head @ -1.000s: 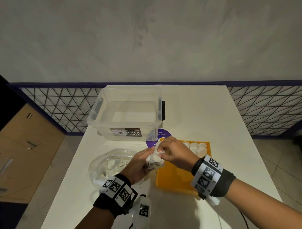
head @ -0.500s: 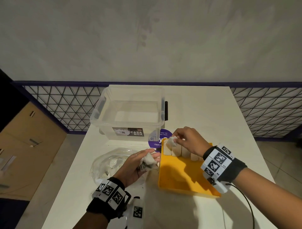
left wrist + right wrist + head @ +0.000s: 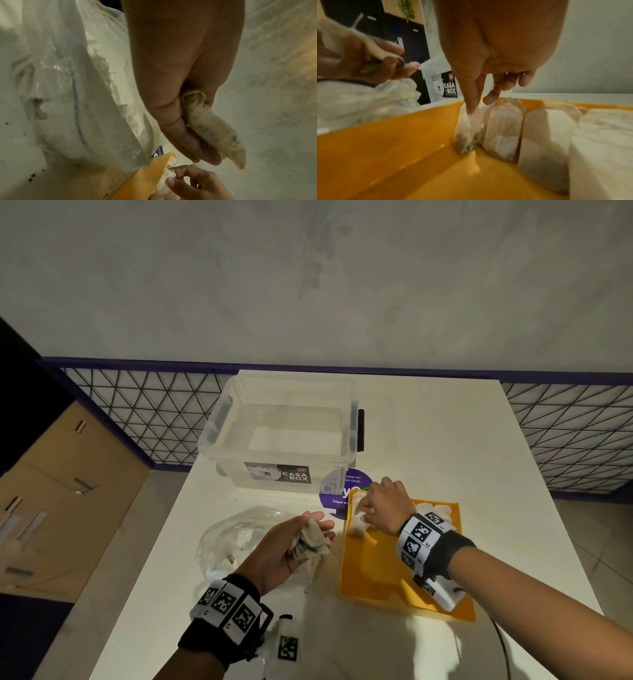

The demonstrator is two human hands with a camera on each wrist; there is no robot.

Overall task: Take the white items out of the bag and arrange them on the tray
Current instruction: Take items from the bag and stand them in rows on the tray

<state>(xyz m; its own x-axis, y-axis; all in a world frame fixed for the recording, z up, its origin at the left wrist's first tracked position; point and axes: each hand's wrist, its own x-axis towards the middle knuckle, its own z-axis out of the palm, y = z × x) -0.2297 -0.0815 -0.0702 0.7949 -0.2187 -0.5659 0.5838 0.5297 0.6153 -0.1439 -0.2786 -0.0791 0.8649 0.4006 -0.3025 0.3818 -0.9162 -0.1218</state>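
The right hand [image 3: 383, 506] pinches a white sachet [image 3: 467, 129] upright in the yellow tray [image 3: 383, 583] — lower right of the head view, beside a row of others. At centre, the left hand [image 3: 284, 546] clutches several sachets [image 3: 311, 542] over the clear bag [image 3: 229, 535].

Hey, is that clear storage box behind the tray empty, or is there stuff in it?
Empty. The clear box has no lid on, and its bare bottom shows through from above. The white sachets are in the yellow tray and the plastic bag.
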